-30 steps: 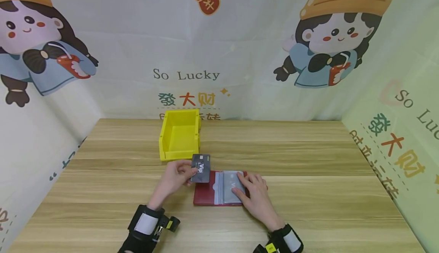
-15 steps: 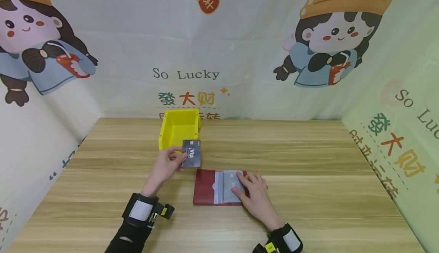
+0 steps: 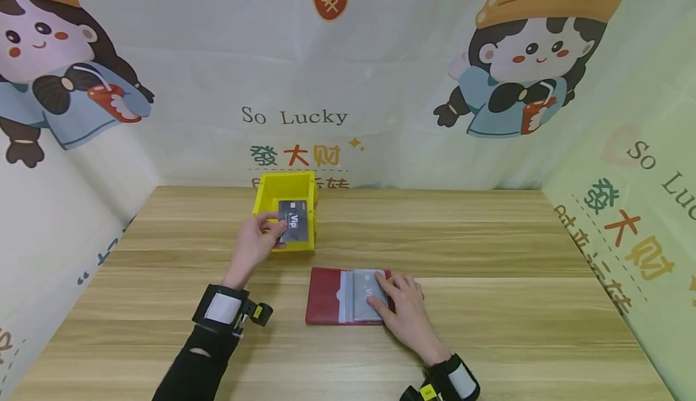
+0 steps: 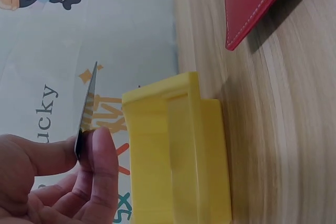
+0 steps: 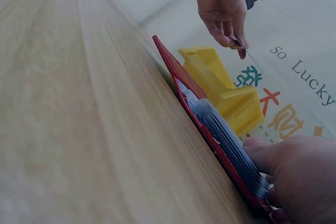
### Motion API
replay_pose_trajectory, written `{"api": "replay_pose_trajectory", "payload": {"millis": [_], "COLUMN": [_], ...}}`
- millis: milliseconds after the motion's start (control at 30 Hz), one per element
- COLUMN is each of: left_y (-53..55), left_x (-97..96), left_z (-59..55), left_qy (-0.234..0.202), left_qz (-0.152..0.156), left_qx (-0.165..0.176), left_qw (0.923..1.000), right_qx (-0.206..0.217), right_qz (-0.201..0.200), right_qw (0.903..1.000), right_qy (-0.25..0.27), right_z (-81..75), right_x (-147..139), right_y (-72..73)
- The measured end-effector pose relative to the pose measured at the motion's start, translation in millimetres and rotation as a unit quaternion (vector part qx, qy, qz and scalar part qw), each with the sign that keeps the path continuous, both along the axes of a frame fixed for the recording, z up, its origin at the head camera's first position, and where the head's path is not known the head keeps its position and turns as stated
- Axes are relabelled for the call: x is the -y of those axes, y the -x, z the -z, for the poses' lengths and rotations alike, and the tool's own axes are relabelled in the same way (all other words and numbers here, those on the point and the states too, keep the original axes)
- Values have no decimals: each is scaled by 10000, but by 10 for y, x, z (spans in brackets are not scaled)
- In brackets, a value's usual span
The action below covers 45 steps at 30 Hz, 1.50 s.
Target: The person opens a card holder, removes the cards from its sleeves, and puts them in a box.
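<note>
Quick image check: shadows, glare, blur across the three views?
Head: fairly even light, "Vip" readable on the dark card, no strong glare there; left wrist: dimmer, dark shadow on the tabletop beside the red card holder; right wrist: hazy overall, near tabletop smeared and soft.

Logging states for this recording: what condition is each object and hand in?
Yellow plastic open-topped bin: upright.
Dark grey rectangular VIP card: pinched, above the bin.
Red card holder with clear plastic sleeves: lying open.
Left hand: pinching the card.
Right hand: resting on the sleeves.
</note>
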<state>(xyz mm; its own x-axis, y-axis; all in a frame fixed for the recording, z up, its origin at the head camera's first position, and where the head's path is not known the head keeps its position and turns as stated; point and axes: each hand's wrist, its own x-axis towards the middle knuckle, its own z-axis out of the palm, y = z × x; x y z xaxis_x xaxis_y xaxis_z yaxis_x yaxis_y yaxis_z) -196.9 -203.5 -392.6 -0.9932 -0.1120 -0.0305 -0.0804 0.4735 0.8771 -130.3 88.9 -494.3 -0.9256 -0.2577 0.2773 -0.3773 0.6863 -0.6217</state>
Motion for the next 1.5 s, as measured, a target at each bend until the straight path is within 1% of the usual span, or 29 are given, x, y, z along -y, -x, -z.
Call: {"api": "replay_pose_trajectory", "payload": {"millis": [233, 367, 533, 667, 767, 900, 1033, 1133, 1233, 1333, 1400, 1500], "left_y": [79, 153, 278, 358, 398, 445, 489, 527, 555, 572, 576, 579], "left_x": [-10, -24, -56, -91, -127, -184, -239, -260, -256, -244, -233, -225], "left_z": [34, 59, 85, 109, 124, 135, 164, 203, 244, 282, 308, 345], "left_qy": [200, 345, 753, 1285, 1695, 2047, 2291, 2310, 2204, 2118, 2116, 2207], "left_qz": [-361, -508, -556, -563, -559, -464, -422, -481, -547, -595, -590, -568], "left_qx": [-160, -317, -559, -678, -613, -472, -427, -318, -193, -157, -128, -93], "left_qw": [9990, 9976, 9940, 9878, 9820, 9766, 9715, 9712, 9737, 9754, 9755, 9736], "right_qx": [71, 95, 138, 173, 182, 199, 211, 184, 101, 11, 6, 87], "right_qz": [-9, 7, 13, 13, 10, 5, 2, -2, -11, -17, -12, 10], "right_qw": [10000, 9999, 9999, 9998, 9998, 9998, 9998, 9998, 9999, 10000, 10000, 10000], "right_qy": [41, 54, 58, 34, 20, 0, -19, 4, -13, -39, -42, 0], "right_z": [-3, 1, -6, -8, -9, -13, -17, -16, -5, 3, 6, 1], "right_x": [1, 4, 4, -2, -3, -2, 1, -1, -6, -7, -6, -2], "right_y": [1, -1, -3, 1, 3, 5, 6, 5, 6, 6, 6, 4]}}
